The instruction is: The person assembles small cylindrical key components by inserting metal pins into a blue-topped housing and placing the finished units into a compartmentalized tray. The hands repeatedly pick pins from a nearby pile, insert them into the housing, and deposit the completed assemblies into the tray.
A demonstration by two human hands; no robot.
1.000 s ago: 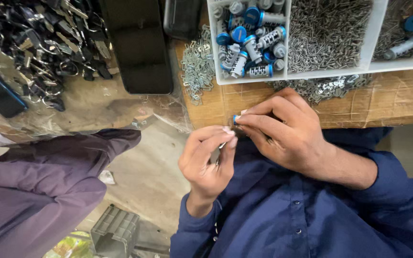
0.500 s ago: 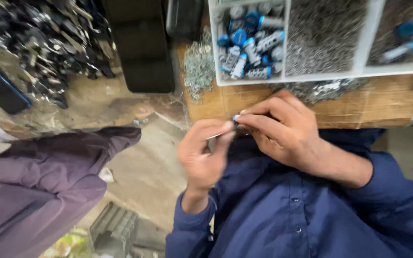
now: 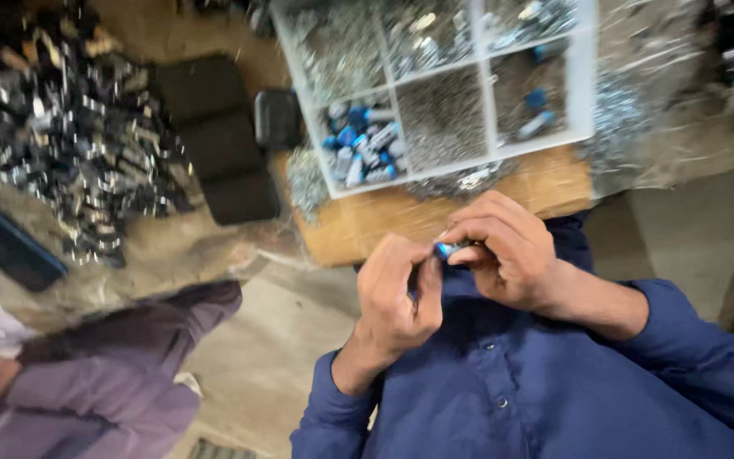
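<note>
My right hand (image 3: 507, 255) pinches a small blue and silver part (image 3: 445, 249) at its fingertips, just in front of my blue shirt. My left hand (image 3: 397, 293) is curled tight against it from the left, thumb pressed to fingers. It seems to grip a thin metal piece, mostly hidden by the fingers. Both hands meet below the near edge of a brown board (image 3: 358, 225).
A white divided tray (image 3: 391, 78) on the board holds blue and silver parts (image 3: 365, 146) and heaps of tiny metal pieces. Black blocks (image 3: 214, 127) and a pile of dark metal parts (image 3: 61, 136) lie to the left. Another person's purple sleeve (image 3: 121, 357) is at lower left.
My view has swung, so the tray and board now sit lower and more central. My hands stay pressed together on the blue part, the left one closing in tighter.
</note>
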